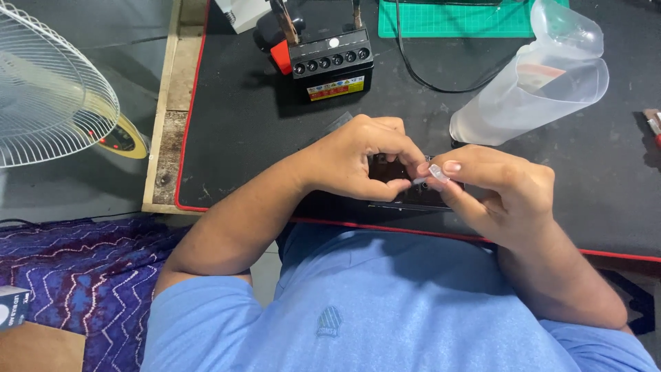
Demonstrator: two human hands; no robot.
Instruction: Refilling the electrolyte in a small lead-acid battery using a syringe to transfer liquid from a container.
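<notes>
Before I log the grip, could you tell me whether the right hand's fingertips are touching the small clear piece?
Touching: the head view shows the right hand pinching the small clear piece between thumb and forefinger, with no gap visible.

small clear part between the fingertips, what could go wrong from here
1. The small clear part is pinched only by the fingertips of the left hand and right hand, right at the near edge of the black mat; a slip could drop it into the lap.
2. Both hands hide much of the dark board beneath, so lining up may be partly blind.
</notes>
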